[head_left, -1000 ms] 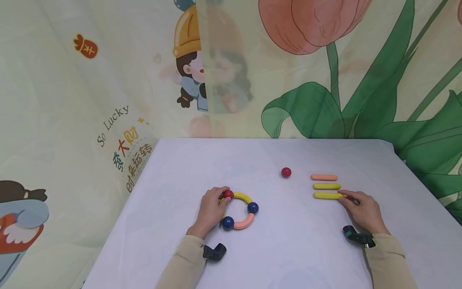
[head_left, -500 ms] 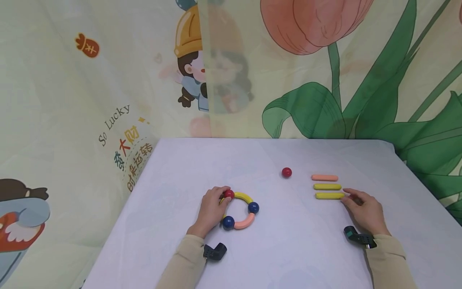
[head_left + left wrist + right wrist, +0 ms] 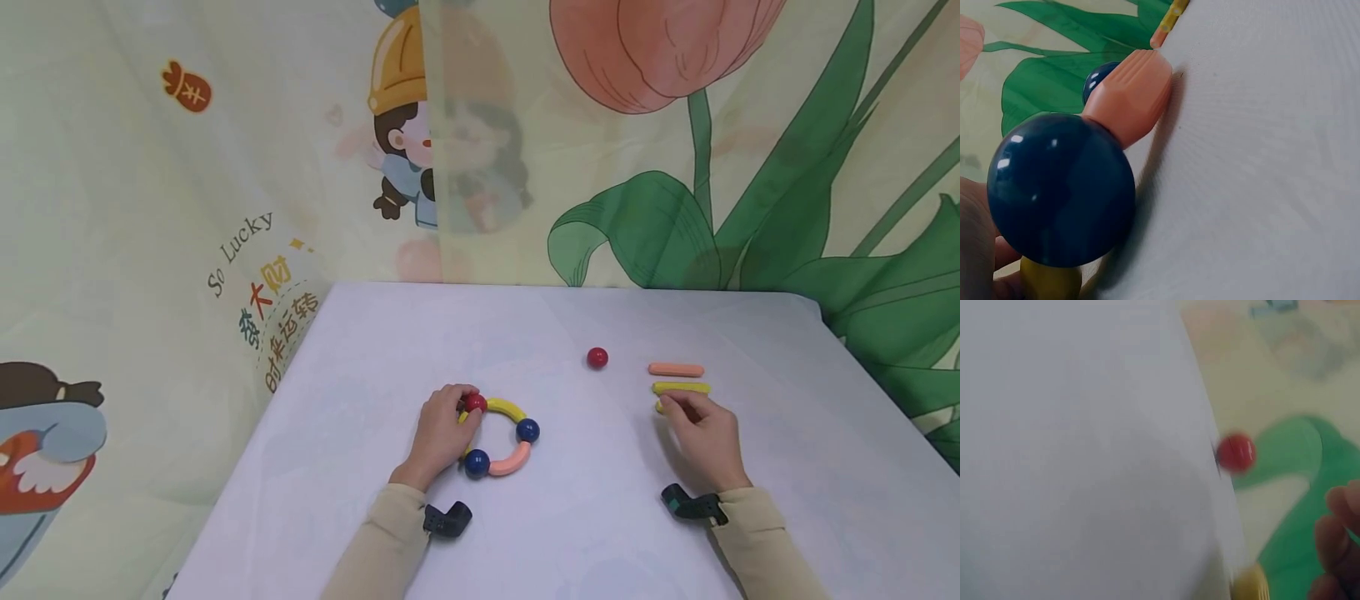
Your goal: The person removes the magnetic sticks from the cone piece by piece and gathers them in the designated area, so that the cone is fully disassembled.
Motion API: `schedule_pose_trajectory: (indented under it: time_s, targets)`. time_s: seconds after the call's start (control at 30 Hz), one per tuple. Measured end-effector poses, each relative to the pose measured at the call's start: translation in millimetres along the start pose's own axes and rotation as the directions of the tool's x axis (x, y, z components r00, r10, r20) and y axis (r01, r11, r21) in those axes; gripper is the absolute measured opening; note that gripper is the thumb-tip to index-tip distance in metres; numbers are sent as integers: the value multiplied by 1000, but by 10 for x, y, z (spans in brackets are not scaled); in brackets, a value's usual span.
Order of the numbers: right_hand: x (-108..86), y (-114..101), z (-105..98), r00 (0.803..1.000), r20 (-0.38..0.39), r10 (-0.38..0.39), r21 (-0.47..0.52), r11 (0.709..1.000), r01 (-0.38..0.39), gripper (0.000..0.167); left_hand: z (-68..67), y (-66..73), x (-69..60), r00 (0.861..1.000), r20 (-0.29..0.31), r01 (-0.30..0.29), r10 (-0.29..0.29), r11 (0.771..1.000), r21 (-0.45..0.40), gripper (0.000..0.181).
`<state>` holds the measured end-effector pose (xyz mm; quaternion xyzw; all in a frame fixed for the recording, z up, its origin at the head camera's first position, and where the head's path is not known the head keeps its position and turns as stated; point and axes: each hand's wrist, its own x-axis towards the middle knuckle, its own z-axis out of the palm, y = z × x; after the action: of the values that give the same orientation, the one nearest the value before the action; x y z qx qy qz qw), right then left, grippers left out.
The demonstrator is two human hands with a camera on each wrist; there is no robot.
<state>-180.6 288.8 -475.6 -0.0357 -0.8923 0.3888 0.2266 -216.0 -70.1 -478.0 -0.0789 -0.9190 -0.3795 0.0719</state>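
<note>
My left hand (image 3: 441,433) pinches a red ball (image 3: 476,403) in a ring of balls and curved rods lying on the table. Blue balls (image 3: 528,430), a yellow curved rod (image 3: 506,408) and a pink curved rod (image 3: 511,460) make up the rest; another yellow rod is partly behind the hand. In the left wrist view a blue ball (image 3: 1060,187) fills the foreground. My right hand (image 3: 703,437) hovers over the nearest yellow straight rod (image 3: 659,407), mostly covering it. Its fingers (image 3: 1333,540) are loosely bent, with nothing visible between them in the right wrist view.
A second yellow straight rod (image 3: 681,387) and a pink straight rod (image 3: 677,369) lie parallel just beyond the right hand. A loose red ball (image 3: 597,358) sits left of them. The white-covered table (image 3: 585,517) ends at a printed curtain (image 3: 480,258).
My right hand has moved left from the end of the nearest yellow rod and now covers most of it. The left hand keeps its hold on the ring's red ball.
</note>
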Motion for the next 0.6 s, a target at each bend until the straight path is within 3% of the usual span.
schedule_pose_trajectory:
  time_s: [0.1, 0.17, 0.27, 0.4, 0.5, 0.6]
  targets:
    - [-47, -134, 127, 994, 67, -91, 28, 996, 90, 14, 6, -4, 5, 1000, 6, 7, -7, 1000, 3, 29]
    - [-85, -237, 214, 985, 134, -111, 39, 994, 106, 13, 12, -13, 13, 1000, 6, 6, -6, 1000, 8, 29]
    - [-137, -406, 362, 960, 266, -91, 40, 996, 83, 15, 18, -22, 19, 1000, 3, 9, -9, 1000, 9, 28]
    - [-195, -633, 589, 912, 407, -46, 6, 999, 48, 20, 22, -35, 19, 1000, 3, 20, -21, 1000, 11, 27]
    - [-234, -779, 749, 891, 452, -38, -9, 999, 47, 21, 22, -34, 14, 1000, 1, 18, -18, 1000, 22, 26]
    - [-267, -911, 874, 882, 470, -24, -13, 999, 34, 23, 14, -14, 8, 1000, -8, 4, -4, 1000, 26, 23]
